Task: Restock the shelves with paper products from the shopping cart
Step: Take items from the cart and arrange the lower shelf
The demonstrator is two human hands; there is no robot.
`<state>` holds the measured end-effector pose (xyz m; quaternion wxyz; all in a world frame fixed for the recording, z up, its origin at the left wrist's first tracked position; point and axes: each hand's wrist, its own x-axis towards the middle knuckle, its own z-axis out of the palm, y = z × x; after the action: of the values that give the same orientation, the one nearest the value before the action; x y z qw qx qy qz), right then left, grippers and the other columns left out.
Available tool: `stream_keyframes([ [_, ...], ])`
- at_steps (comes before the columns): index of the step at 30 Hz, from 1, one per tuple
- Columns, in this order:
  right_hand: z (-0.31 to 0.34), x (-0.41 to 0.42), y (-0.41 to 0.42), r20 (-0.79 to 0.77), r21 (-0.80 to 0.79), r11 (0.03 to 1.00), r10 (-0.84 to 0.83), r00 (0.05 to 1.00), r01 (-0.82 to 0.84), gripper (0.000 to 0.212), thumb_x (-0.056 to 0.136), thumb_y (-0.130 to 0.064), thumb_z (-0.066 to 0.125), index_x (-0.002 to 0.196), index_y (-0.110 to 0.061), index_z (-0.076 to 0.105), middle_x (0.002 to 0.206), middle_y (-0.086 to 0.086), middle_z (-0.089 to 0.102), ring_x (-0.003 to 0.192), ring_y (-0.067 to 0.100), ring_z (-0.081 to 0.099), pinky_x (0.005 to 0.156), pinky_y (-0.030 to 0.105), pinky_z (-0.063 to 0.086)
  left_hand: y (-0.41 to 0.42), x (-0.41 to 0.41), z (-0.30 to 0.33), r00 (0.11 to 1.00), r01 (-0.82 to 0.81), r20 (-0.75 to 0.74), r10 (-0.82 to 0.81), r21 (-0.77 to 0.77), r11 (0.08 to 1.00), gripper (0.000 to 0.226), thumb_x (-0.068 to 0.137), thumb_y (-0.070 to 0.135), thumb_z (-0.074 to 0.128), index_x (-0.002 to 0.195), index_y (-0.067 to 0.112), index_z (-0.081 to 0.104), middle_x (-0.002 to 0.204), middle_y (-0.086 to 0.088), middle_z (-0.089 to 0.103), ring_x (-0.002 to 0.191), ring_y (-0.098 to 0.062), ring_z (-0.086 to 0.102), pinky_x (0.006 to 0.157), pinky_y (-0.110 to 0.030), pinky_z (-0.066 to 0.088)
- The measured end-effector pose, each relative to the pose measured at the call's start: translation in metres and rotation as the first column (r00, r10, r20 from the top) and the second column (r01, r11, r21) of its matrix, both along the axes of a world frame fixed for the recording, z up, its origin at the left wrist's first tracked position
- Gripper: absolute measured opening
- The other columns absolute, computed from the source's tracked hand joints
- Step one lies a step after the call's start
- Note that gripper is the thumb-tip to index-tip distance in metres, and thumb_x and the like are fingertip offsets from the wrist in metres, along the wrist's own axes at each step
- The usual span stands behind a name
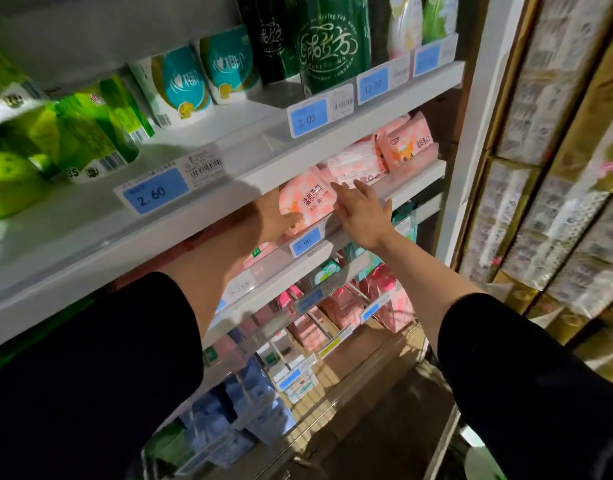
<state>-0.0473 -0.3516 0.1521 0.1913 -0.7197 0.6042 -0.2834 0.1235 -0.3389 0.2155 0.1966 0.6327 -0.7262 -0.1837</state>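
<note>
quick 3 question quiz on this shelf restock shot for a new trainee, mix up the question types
1. True or false: the right hand lies with straight fingers against the pink packs.
2. Which price tag sits on the shelf edge right above the pink pack that the left hand holds? A) 13.00 B) 2.60 C) 3.00
3. Fill in: the rolls above the 2.60 tag are wrapped mainly in ____.

Key: 1 true. 2 C, the 3.00 tag. 3 green, as seen on the green rolls.
</note>
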Motion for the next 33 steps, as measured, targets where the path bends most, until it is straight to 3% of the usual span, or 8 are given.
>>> stream_keyframes([
  [2, 0.005, 0.001, -0.003, -0.007, 0.037, 0.999, 0.002, 1.0, -0.001, 0.047, 0.106, -0.028, 0.028, 0.153, -0.024, 0.025, 0.158, -0.002, 0.03, 0.149, 0.017, 0.006, 0.113, 0.065, 0.001, 0.003, 0.001, -0.003, 0.994, 0.006, -0.11, -0.006, -0.001, 1.0, 0.05, 0.091, 0.002, 0.061, 0.138, 0.004, 0.043, 0.124, -0.011, 0.056, 0.102, -0.013, 0.056, 0.07, -0.004, 0.042],
  [4, 0.011, 0.004, -0.008, -0.031, 0.068, 0.998, -0.007, 0.999, 0.009, 0.046, 0.104, -0.024, 0.03, 0.15, -0.023, 0.032, 0.155, 0.0, 0.035, 0.148, 0.019, 0.01, 0.113, 0.063, 0.004, 0.007, -0.003, -0.005, 0.989, -0.029, -0.144, 0.023, -0.038, 0.999, 0.051, 0.09, -0.002, 0.061, 0.138, 0.003, 0.044, 0.124, -0.013, 0.057, 0.102, -0.016, 0.057, 0.069, -0.002, 0.041],
  [9, 0.012, 0.006, -0.012, 0.03, 0.073, 0.996, -0.053, 0.998, 0.05, 0.031, 0.102, -0.026, 0.032, 0.122, -0.018, 0.054, 0.133, 0.003, 0.055, 0.14, 0.022, 0.024, 0.111, 0.063, 0.008, 0.0, -0.013, -0.01, 0.978, 0.006, 0.207, 0.036, -0.198, 0.98, 0.061, 0.086, 0.009, 0.07, 0.141, 0.009, 0.044, 0.137, -0.012, 0.054, 0.125, -0.024, 0.051, 0.102, -0.02, 0.027],
  [13, 0.007, 0.009, -0.011, 0.063, 0.064, 0.996, -0.067, 0.996, 0.063, 0.042, 0.105, -0.032, 0.028, 0.145, -0.023, 0.039, 0.148, -0.001, 0.043, 0.146, 0.018, 0.014, 0.114, 0.06, 0.0, -0.005, -0.012, -0.013, 0.909, 0.015, 0.41, 0.076, -0.214, 0.977, 0.066, 0.091, 0.022, 0.065, 0.148, 0.016, 0.033, 0.133, -0.016, 0.056, 0.122, -0.028, 0.051, 0.105, -0.028, 0.033],
  [18, -0.001, 0.007, -0.008, 0.017, -0.013, 0.999, -0.046, 0.999, 0.046, 0.048, 0.106, -0.034, 0.028, 0.153, -0.024, 0.027, 0.159, -0.002, 0.026, 0.149, 0.018, 0.005, 0.115, 0.06, 0.0, 0.005, -0.006, -0.02, 0.924, 0.015, 0.376, 0.076, -0.234, 0.972, 0.064, 0.096, 0.026, 0.057, 0.15, 0.014, 0.026, 0.139, -0.019, 0.042, 0.129, -0.032, 0.035, 0.107, -0.033, 0.028],
  [24, -0.037, 0.0, 0.02, 0.06, -0.2, 0.972, -0.113, 0.992, 0.123, 0.057, 0.1, -0.047, 0.02, 0.153, -0.027, 0.027, 0.163, 0.001, 0.013, 0.15, 0.024, 0.005, 0.12, 0.056, 0.006, 0.034, 0.001, -0.052, 0.924, 0.152, 0.376, 0.072, -0.531, 0.834, 0.046, 0.086, 0.026, 0.065, 0.129, 0.011, 0.058, 0.137, -0.01, 0.053, 0.128, -0.028, 0.046, 0.111, -0.051, 0.029],
  [27, -0.049, -0.009, 0.038, 0.086, -0.137, 0.98, -0.136, 0.987, 0.147, 0.053, 0.103, -0.042, 0.029, 0.153, -0.024, 0.027, 0.162, 0.003, 0.018, 0.149, 0.025, 0.015, 0.119, 0.055, 0.013, 0.052, -0.008, -0.065, 0.94, 0.197, 0.34, -0.032, -0.464, 0.864, 0.046, 0.085, 0.022, 0.065, 0.13, 0.014, 0.059, 0.141, -0.004, 0.052, 0.129, -0.022, 0.049, 0.115, -0.047, 0.023],
  [33, -0.061, -0.033, 0.113, 0.115, -0.028, 0.955, -0.292, 0.949, 0.297, 0.043, 0.104, -0.027, 0.042, 0.143, -0.011, 0.045, 0.148, 0.011, 0.045, 0.137, 0.029, 0.04, 0.11, 0.035, 0.03, 0.082, -0.032, -0.084, 0.966, 0.26, 0.1, -0.24, -0.356, 0.898, 0.046, 0.085, 0.012, 0.066, 0.13, 0.009, 0.059, 0.135, -0.01, 0.055, 0.125, -0.028, 0.05, 0.109, -0.042, 0.038],
])
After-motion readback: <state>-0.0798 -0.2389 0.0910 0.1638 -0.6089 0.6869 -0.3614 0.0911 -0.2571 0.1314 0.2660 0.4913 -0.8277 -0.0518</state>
